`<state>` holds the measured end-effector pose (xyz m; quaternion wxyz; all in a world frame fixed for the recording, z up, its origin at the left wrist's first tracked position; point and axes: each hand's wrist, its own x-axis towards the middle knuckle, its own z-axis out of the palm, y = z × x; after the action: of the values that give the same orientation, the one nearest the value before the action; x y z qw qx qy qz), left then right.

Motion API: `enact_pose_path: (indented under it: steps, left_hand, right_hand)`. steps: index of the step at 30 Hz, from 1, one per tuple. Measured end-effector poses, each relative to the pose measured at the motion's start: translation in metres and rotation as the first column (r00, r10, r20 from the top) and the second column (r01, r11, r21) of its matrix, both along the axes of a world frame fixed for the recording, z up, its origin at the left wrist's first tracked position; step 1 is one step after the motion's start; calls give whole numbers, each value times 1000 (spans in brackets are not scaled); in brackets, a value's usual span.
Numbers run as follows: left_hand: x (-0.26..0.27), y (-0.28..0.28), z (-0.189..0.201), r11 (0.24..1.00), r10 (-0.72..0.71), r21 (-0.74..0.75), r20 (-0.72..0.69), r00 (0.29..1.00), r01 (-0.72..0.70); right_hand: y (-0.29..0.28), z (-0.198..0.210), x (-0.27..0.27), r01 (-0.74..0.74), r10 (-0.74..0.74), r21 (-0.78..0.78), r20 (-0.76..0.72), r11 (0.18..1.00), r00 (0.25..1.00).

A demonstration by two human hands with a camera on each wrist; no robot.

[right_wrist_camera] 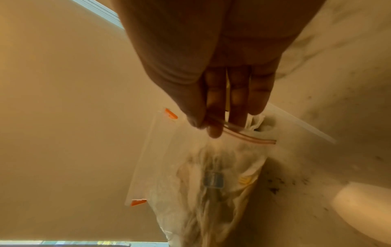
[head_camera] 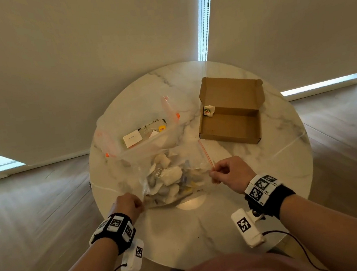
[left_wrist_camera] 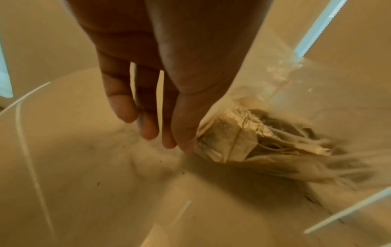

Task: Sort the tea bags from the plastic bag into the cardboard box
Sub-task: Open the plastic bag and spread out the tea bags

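Observation:
A clear plastic bag (head_camera: 173, 178) with a red zip strip (head_camera: 205, 153), full of several pale tea bags (head_camera: 170, 175), lies near the front of the round marble table (head_camera: 205, 225). My left hand (head_camera: 128, 204) pinches its bottom corner; in the left wrist view the thumb and fingers (left_wrist_camera: 184, 133) grip the plastic by a tea bag (left_wrist_camera: 224, 143). My right hand (head_camera: 226, 174) pinches the zip end (right_wrist_camera: 249, 136). The open cardboard box (head_camera: 229, 122) stands at the back right with one tea bag (head_camera: 208, 110) in its far left corner.
A second clear bag (head_camera: 136, 129) with orange zip ends lies at the back left, holding a white packet (head_camera: 132, 138) and a yellow tag (head_camera: 161, 128). Roller blinds hang behind the table. Wood floor surrounds it.

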<state>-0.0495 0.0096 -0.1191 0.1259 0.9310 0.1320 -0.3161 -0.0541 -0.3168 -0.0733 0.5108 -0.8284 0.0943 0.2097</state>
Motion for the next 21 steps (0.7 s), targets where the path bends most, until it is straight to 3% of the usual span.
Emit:
enact_pose_path:
  steps: [4,8,11,14,16,19,21]
  left_hand:
    - [-1,4,18,999,-32,-22,17,999,33]
    - [-3,5,36,989,-140,-44,-5,990,140]
    - [1,5,45,981,-151,-108,87,985,160]
    - [0,2,59,966,-222,-123,47,974,226]
    - [2,1,67,963,-190,-164,151,970,214]
    - [-1,-2,75,939,-268,-190,125,955,288]
    - [-1,-2,80,936,-225,-232,190,956,266]
  right_hand:
    - [-5,13,7,11,-14,37,76,999,997]
    - [-8,13,11,26,-26,5,81,1000,996]
    - [-8,12,13,42,-42,7,73,999,996]
    - [-6,11,12,51,-52,16,70,999,996]
    - [-6,12,12,47,-48,14,75,999,996]
    - [-5,12,11,63,-65,37,58,997,996]
    - [-4,13,11,68,-70,39,60,997,996]
